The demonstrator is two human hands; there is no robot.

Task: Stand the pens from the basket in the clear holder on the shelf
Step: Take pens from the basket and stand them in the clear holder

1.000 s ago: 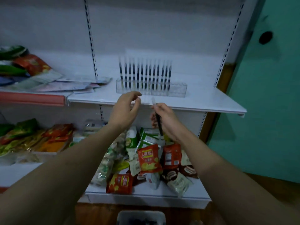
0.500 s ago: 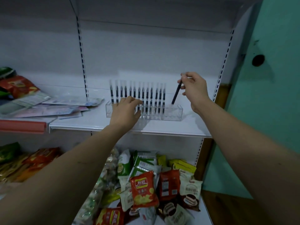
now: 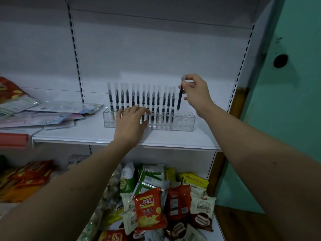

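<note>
right hand (image 3: 195,93): raised above the right end of the holder, thumb and fingers pinching the top of one pen (image 3: 179,97)
pen: dark barrel, near upright, tilted slightly so the top leans right; lower tip just above the holder's top, beside the last standing pen, not seated as far as I can tell
left hand (image 3: 132,121): fingers spread and laid flat against the front and top edge of the holder, left-of-centre; holding nothing
holder (image 3: 182,121): clear plastic block with rows of holes, on the white shelf (image 3: 173,140), long side facing out; right section has no pens in it
standing pens (image 3: 142,101): a row of roughly a dozen, upright, clear caps up, filling the left and middle of the holder; a few lower ends hidden behind the left hand
flat packets (image 3: 43,115): loose pile on the same shelf level, left of the holder, near but not touching it
snack bags (image 3: 151,207): heaped on the lower shelf under the arms, red chip bag on top at centre, white and green bags around it
wall (image 3: 291,101): green, right of the shelf unit
basket: not in view
</note>
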